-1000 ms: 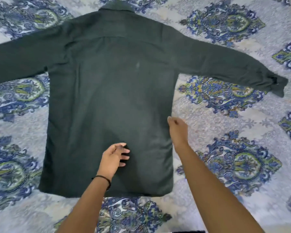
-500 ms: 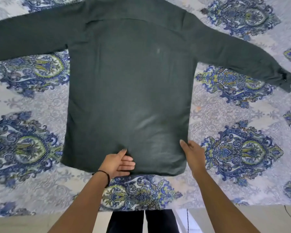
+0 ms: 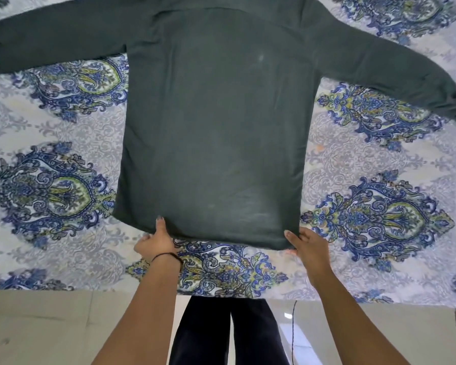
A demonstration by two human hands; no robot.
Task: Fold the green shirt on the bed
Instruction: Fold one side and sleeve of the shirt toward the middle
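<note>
Where the patterned bedsheet [image 3: 71, 159] covered the bed, pale grey with blue and green paisley medallions, it filled most of the view and ended in a straight edge near the bottom, with beige floor [image 3: 37, 330] below it. The green shirt [image 3: 213, 122] lay spread flat on that sheet, back side up, its collar end out of the frame at the top. Both long sleeves were stretched outward, the left one running off the left edge and the right one angling down toward the right edge, where its cuff was cut off by the frame. A small pale spot showed on the upper back of the shirt, and fainter lighter patches near the hem. No brand, label or writing could be read anywhere on the shirt or the sheet.

The person stood at the foot of the bed, dark trousers [image 3: 229, 333] visible between the bare forearms. The left hand [image 3: 156, 241] pinched the hem left of its middle, thumb on top of the cloth and the other fingers underneath, closed on the fabric. A thin dark band [image 3: 169, 256] circled that wrist. The right hand [image 3: 307, 245] gripped the hem's right corner in the same way, thumb lying on the cloth and fingers tucked below it. A thin dark cord [image 3: 292, 330] trailed across the glossy floor near the right forearm.
</note>
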